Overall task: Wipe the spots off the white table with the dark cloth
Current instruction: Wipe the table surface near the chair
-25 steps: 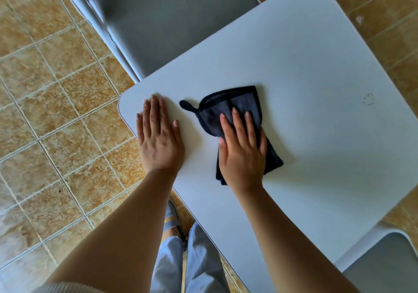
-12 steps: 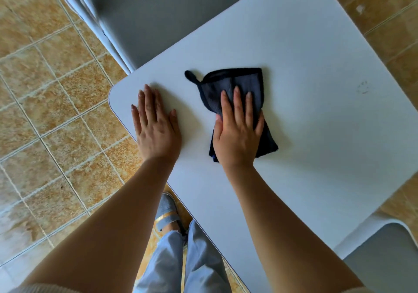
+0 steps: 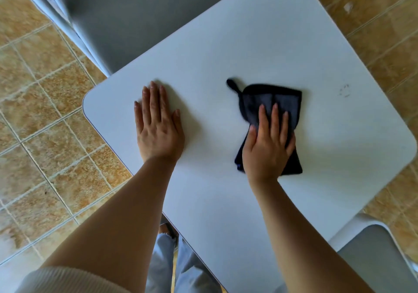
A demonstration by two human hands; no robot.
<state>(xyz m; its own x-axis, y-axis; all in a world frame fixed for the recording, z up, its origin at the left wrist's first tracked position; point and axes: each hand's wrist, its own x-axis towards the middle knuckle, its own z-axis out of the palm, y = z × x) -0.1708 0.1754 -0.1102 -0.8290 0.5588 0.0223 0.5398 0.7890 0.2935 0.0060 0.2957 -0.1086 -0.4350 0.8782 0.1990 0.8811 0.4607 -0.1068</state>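
My right hand point(image 3: 268, 148) lies flat on the dark cloth point(image 3: 273, 100) and presses it onto the white table point(image 3: 226, 50); the fingers are spread over the cloth's near half. A small loop sticks out of the cloth's far left corner. To the right of the cloth, apart from it, a faint ring of dark spots point(image 3: 344, 90) marks the tabletop. My left hand point(image 3: 158, 127) rests palm down on the bare table near its left corner, fingers together, holding nothing.
A grey chair point(image 3: 126, 16) with a white frame stands at the table's far left side. Another grey chair point(image 3: 380, 261) sits at the near right corner. Tan floor tiles surround the table. My legs show below the near edge.
My right hand has slid the cloth to the right across the table, closer to the spots. My left hand stays flat on the table.
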